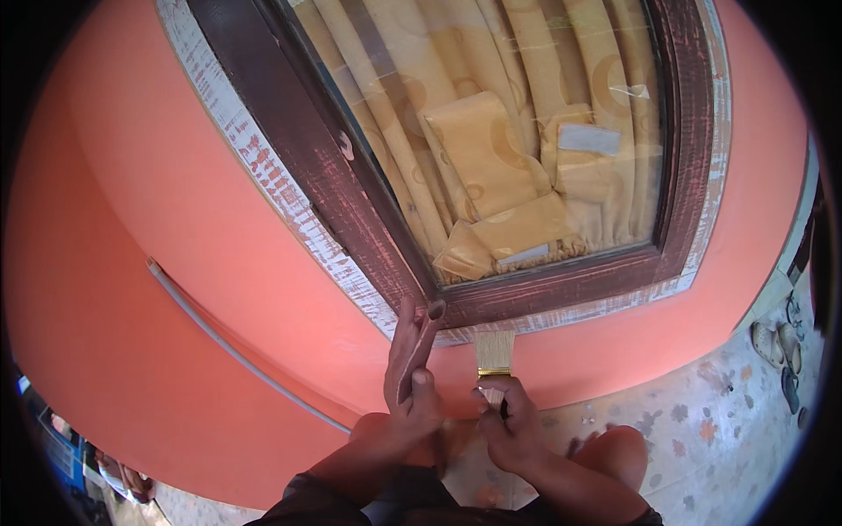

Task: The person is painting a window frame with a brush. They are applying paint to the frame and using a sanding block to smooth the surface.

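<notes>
My left hand holds a folded brown sheet, apparently sandpaper, its curled upper end beside the lower left corner of the dark brown wooden window frame. In my right hand is a flat paintbrush with pale bristles and a gold-coloured ferrule. Its bristles point up at the frame's lower border; whether they touch cannot be told. Worn white paint over brown shows on the border strip. The frame's brown paint is scuffed, with reddish patches. Behind the glass hangs a patterned yellow curtain.
A coral wall surrounds the window. A thin grey pipe runs along the wall on the left. Clogs lie at the right on the leaf-patterned floor. My bent knee is beside my right forearm. Blurred blue items stand lower left.
</notes>
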`<state>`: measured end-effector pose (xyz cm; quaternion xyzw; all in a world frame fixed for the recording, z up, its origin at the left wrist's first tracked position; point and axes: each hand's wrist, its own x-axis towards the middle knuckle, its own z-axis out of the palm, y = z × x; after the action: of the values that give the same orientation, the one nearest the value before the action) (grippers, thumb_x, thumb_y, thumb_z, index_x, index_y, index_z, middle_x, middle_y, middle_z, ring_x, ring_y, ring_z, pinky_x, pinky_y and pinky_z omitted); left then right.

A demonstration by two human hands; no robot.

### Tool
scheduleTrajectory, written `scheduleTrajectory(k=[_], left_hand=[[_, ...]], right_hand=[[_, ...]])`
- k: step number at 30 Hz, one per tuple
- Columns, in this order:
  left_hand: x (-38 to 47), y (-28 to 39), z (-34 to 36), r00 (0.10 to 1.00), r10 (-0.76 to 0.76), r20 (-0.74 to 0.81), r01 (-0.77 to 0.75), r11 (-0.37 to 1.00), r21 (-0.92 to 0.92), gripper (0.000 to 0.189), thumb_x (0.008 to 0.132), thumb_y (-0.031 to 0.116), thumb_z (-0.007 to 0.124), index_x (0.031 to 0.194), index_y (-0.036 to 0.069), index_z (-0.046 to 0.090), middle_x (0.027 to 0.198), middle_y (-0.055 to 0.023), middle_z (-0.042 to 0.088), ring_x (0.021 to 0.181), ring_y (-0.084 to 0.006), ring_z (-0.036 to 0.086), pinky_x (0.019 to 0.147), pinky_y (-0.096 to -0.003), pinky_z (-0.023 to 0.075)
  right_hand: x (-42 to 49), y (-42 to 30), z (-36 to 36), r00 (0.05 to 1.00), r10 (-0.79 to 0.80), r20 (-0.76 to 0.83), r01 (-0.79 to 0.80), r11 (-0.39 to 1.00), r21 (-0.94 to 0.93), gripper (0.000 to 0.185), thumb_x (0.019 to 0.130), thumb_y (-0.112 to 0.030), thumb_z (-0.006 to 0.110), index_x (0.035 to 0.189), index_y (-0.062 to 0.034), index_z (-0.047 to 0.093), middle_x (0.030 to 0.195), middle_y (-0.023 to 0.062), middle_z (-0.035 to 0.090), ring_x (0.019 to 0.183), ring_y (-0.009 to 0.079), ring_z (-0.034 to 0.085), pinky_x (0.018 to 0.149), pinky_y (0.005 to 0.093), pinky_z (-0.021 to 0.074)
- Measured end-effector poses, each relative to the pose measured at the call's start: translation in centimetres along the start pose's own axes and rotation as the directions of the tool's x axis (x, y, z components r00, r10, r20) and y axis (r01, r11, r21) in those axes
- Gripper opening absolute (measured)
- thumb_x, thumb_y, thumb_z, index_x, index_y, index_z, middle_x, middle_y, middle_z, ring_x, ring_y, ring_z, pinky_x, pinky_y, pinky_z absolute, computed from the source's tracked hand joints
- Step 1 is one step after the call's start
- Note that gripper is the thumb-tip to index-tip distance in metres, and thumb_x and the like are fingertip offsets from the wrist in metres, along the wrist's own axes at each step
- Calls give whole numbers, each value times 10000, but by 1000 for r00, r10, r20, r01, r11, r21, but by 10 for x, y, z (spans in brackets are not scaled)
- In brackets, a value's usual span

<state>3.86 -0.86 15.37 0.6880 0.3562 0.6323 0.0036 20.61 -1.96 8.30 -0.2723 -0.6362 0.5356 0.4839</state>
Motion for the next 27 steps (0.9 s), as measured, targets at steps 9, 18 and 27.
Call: scheduleTrajectory(k=[9,18,27], left_hand=[[-125,12,-24,577,-601,553,797,265,-543,590,1130,349,407,1536,-79,375,1629,-193,317,1456,-286,409,1201,-448,322],[-89,11,-19,752,-606,260,656,726,-206,500,1081,111,487,1542,-59,396,1619,-223,394,1429,-337,491,1182,-447,380],[-83,5,-3,895,-189,405,83,961,265,695,866,62,705,1519,1,475,1544,-284,476,1387,-451,526,1090,-517,475]], right_hand=[[3,-9,-7,963,161,216,-169,985,20,643,1009,5,474,1599,-31,221,1123,154,631,812,178,666,732,330,562],[4,-11,5,993,-107,40,114,938,-328,695,992,-80,616,1595,29,288,1291,179,589,1185,235,596,1000,372,499],[6,0,21,992,-16,-125,44,974,224,590,1030,-94,600,1551,-1,339,1355,142,579,1252,221,575,1032,360,493]])
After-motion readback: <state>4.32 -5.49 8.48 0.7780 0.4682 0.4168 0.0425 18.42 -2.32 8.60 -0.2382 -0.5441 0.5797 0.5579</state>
